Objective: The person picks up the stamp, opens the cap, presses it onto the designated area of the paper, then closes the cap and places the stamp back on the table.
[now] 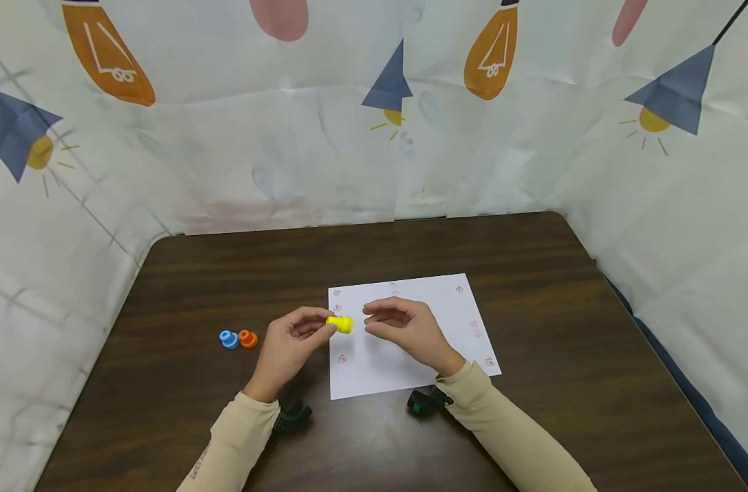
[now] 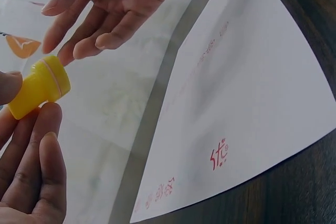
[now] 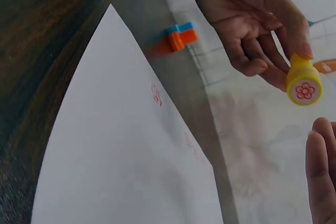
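Note:
My left hand (image 1: 290,350) pinches a yellow toy stamp (image 1: 342,324) between thumb and fingers, above the left part of a white sheet of paper (image 1: 374,383). In the right wrist view the stamp's face (image 3: 304,92) shows a red flower on a pale pad. Opposite it, my right hand (image 1: 416,333) hovers over the paper with loosely bent fingers, a small gap away from the stamp and holding nothing. Red printed marks (image 2: 219,154) lie along the paper's edges; some are faint.
Left of the paper, a blue stamp (image 1: 229,339) and an orange stamp (image 1: 247,339) stand side by side on the dark wooden table (image 1: 165,410). A white patterned curtain (image 1: 288,171) hangs around the table's back and sides.

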`<state>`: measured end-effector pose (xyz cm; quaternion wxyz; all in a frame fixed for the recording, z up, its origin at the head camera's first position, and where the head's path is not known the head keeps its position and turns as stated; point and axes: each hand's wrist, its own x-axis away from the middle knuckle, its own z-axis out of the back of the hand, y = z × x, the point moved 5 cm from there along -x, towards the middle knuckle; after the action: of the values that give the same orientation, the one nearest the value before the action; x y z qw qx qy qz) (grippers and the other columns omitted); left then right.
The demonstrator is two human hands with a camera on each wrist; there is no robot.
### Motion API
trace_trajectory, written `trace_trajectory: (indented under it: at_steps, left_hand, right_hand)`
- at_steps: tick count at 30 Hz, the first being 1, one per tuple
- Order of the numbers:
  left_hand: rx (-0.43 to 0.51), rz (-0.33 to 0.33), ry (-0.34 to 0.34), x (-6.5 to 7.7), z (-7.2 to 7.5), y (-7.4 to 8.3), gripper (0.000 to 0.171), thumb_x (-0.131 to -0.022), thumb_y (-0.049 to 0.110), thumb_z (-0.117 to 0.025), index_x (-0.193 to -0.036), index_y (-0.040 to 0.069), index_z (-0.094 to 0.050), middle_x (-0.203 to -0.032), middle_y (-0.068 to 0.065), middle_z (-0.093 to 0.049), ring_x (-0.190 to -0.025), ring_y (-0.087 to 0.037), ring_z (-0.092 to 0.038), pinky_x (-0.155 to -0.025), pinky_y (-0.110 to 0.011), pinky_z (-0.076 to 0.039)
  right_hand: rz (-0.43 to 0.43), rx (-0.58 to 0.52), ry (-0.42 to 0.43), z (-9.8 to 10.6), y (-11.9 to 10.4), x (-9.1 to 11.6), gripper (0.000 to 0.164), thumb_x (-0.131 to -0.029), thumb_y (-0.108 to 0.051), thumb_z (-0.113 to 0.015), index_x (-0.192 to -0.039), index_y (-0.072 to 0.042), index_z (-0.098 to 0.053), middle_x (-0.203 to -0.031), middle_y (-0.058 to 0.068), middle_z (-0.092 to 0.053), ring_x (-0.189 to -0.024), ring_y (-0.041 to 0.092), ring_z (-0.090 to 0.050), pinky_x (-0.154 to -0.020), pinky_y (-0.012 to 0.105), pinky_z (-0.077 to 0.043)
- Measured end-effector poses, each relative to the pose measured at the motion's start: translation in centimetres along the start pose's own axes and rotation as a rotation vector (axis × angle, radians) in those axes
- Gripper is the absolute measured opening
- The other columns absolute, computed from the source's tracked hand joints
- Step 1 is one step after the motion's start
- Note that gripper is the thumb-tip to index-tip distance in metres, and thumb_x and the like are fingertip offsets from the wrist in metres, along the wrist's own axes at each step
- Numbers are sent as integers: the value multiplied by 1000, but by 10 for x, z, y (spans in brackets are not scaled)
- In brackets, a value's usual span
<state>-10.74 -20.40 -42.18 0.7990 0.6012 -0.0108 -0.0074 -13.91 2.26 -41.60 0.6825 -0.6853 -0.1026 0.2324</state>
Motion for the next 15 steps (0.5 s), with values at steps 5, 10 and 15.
trace_trajectory:
  at_steps: [5,10,15]
  left_hand:
    - [25,-31,-11,1,-3,0,28,-91,19,-81,-115,7,-74,-118,-16,-74,-95,-3,-74,-89,-16,-60]
    - [60,-51,-16,1,-4,2,28,-91,16,-80,-115,4,-73,-117,-18,-74,-95,-4,-74,-88,-16,-60]
    - [66,-46,-27,5,-6,4,27,-92,18,-80,-115,4,-73,-118,-18,-74,-96,-5,-75,-89,-17,-60]
  right_hand:
    - [-6,24,-38,-8,1,2,34,-89,-6,-80,-121,0,-72,-122,33,-69,-99,7,-75,-89,25,-63]
    - [-14,55,-62,-14,2,3,31,-90,-10,-80,-120,-4,-73,-118,27,-73,-98,11,-74,-89,25,-63]
    - [-26,64,-44,-15,3,5,31,-89,-10,-81,-119,-5,-74,-116,21,-75,-97,11,-75,-87,25,-63]
